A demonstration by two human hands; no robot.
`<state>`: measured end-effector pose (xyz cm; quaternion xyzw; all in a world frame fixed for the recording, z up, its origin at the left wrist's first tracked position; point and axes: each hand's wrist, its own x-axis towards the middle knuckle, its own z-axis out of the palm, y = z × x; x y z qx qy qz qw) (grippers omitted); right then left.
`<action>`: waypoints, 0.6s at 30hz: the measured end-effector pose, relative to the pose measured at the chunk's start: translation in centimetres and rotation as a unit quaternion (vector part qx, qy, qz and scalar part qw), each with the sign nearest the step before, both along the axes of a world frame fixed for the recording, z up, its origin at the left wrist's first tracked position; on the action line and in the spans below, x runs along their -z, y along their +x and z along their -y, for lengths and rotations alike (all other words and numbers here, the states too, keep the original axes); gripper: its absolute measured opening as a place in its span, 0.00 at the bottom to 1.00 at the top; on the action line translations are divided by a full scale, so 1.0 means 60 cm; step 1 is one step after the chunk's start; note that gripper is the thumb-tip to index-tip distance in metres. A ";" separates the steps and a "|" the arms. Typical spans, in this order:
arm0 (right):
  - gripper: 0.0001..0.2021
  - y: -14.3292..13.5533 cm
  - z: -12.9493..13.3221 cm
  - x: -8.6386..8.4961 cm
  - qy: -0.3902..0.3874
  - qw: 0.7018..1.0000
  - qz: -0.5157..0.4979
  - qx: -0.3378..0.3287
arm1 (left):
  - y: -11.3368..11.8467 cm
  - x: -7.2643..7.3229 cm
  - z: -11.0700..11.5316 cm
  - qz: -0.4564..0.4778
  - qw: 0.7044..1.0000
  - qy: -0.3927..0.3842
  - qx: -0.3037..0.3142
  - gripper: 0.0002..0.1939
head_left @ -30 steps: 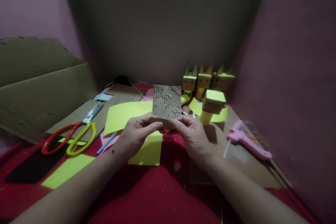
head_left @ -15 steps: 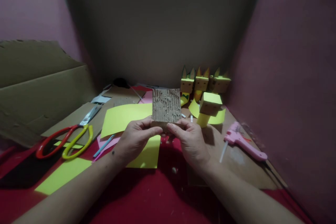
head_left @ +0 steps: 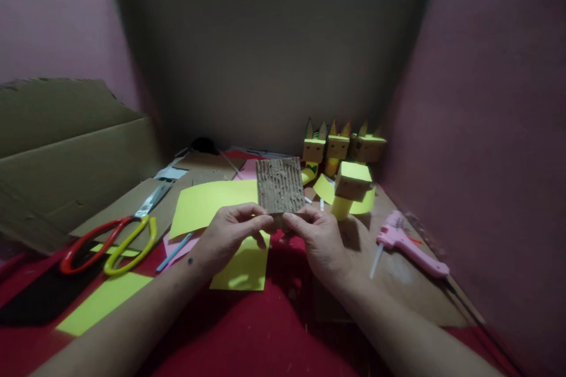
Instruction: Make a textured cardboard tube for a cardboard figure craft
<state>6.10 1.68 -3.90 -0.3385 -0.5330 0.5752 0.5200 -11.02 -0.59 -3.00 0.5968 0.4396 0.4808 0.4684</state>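
Observation:
Between both hands is a small square piece of cardboard, its ridged, torn face turned toward me and its lower edge folded. My left hand pinches the lower left corner between thumb and fingers. The lower right part is gripped by my right hand, thumb on the near side. Under and behind the piece lie yellow paper sheets. Just right of it stands a cardboard box head on a yellow tube.
Scissors with red and yellow handles lie left, near a large cardboard box. A pink glue gun rests on cardboard at right, its cord trailing. Several eared cardboard figures stand at the back. A blue pen-like stick lies left.
The cardboard piece tilts slightly, and my left fingers have shifted, with some now showing below its edge. The whole view has moved a little, so things appear slightly lower.

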 end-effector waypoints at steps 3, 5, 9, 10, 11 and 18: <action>0.09 0.004 -0.007 0.003 0.007 0.999 -0.006 -0.049 | -0.002 -0.008 0.001 0.024 0.999 -0.029 0.012 0.10; 0.15 0.009 -0.013 0.003 0.035 0.995 0.011 -0.094 | -0.007 -0.011 0.000 0.065 0.997 -0.050 0.010 0.11; 0.20 0.016 -0.019 0.001 0.072 0.987 0.052 -0.135 | -0.015 -0.012 -0.004 0.099 0.991 -0.091 0.001 0.11; 0.15 0.017 -0.020 0.001 0.072 0.987 0.054 -0.133 | -0.016 -0.012 -0.004 0.097 0.991 -0.094 0.001 0.11; 0.12 0.017 -0.021 0.003 0.077 0.987 0.057 -0.129 | -0.016 -0.013 -0.004 0.095 0.991 -0.097 0.001 0.11; 0.20 0.017 -0.037 0.013 0.162 0.976 0.098 -0.107 | -0.016 -0.011 0.000 0.079 0.989 -0.120 0.025 0.11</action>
